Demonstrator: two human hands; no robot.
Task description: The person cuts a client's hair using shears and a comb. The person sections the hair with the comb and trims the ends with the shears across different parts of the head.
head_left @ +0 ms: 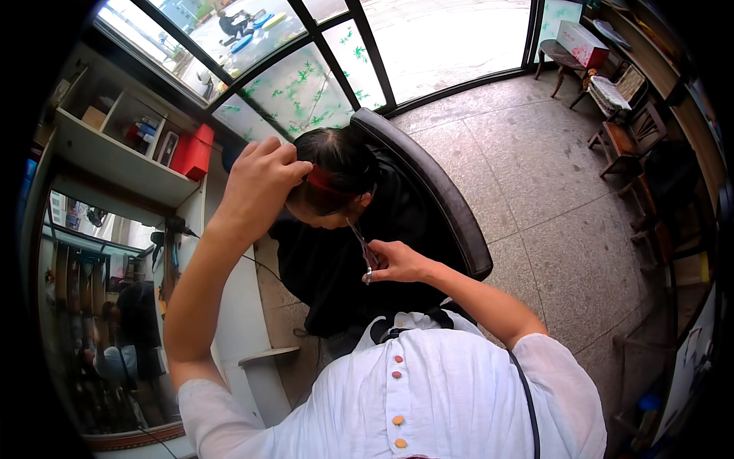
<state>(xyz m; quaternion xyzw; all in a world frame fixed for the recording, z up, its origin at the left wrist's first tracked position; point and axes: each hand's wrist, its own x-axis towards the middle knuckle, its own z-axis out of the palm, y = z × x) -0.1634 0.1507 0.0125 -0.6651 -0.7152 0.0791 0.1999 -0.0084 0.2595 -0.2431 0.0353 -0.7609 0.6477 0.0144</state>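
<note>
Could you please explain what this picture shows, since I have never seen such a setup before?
There is no machine here, only a person's two bare hands. The single picture comes from a wide fisheye camera worn on that person's head and looking down, so straight edges bend near the rim. The right hand holds scissors near a seated person's face. The left hand is raised at that person's hair, beside a red item; its grip is unclear. A black cape covers the seated person. A red box sits on the shelf unit at left.

Mirror [86, 306] left, chairs [621, 144] right (scissors [362, 242] between)
</note>
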